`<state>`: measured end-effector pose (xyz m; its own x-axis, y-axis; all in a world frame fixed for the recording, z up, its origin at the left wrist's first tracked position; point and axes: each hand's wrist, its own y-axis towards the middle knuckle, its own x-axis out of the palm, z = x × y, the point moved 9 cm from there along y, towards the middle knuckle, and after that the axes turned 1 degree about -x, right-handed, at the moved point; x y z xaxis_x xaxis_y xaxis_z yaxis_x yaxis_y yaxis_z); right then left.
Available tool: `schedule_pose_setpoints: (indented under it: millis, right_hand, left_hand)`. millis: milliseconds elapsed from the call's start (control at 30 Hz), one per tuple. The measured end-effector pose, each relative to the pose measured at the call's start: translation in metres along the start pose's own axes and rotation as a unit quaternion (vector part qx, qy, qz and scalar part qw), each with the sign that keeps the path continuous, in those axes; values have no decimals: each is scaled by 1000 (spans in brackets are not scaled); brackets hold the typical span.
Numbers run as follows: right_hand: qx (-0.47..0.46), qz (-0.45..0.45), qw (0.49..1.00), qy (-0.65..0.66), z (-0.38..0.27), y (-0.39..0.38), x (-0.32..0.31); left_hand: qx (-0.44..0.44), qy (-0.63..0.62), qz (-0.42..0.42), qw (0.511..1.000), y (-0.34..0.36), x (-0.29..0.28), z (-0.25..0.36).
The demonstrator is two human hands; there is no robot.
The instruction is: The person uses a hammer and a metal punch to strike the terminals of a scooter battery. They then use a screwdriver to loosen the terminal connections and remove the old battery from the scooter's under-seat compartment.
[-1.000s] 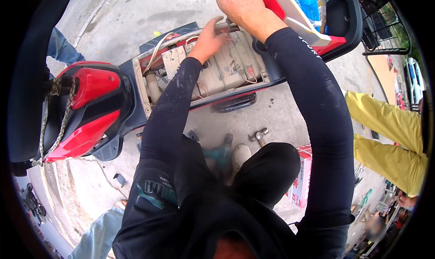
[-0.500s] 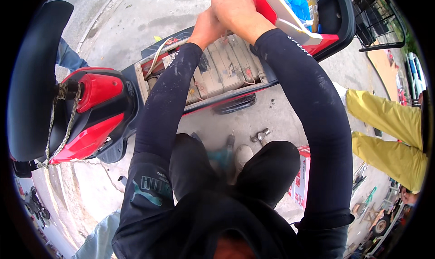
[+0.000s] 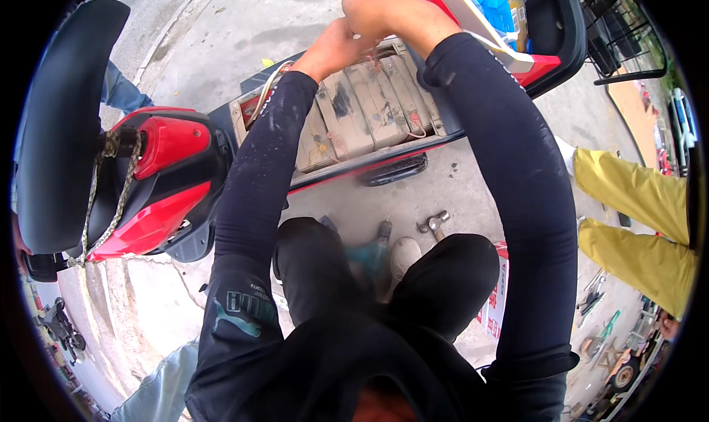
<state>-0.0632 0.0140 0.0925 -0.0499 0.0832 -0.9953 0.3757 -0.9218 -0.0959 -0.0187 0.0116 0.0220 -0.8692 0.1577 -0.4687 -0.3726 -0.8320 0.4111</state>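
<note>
Both my hands are close together above the far edge of the scooter's open battery compartment (image 3: 233, 115). My left hand (image 3: 334, 50) has its fingers pinched toward my right hand. My right hand (image 3: 380, 13) is curled, with its wrist bent and the back of the hand toward me. Whatever they grip is hidden behind the fingers. A reddish wire (image 3: 377, 60) shows just below them. Under my forearms sit several dusty tan batteries (image 3: 360, 104) side by side, with wires at their terminals. Pale cables (image 3: 267, 93) run along the compartment's left end.
The red and black scooter front (image 3: 166, 156) stands at left, with a black seat (image 3: 70, 126) there. An open box (image 3: 480, 15) of packages rests at far right. A hammer (image 3: 434, 222) and a blurred teal power tool (image 3: 369, 256) lie by my feet. Yellow trousers (image 3: 628, 185) show a person at right.
The view has shifted slightly, so the scooter appears a little farther right. My hands have moved slightly left over the compartment, uncovering more of the batteries' far side.
</note>
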Motion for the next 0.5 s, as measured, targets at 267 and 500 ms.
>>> schedule_pose_setpoints:
  millis: [267, 500]
  right_hand:
    - [2, 121, 991, -57, -7, -1, -5]
    - [9, 103, 989, -102, -10, -28, -14]
  left_hand:
    - [-4, 246, 0, 969, -6, -25, -24]
    - [-219, 413, -27, 884, -80, -54, -82]
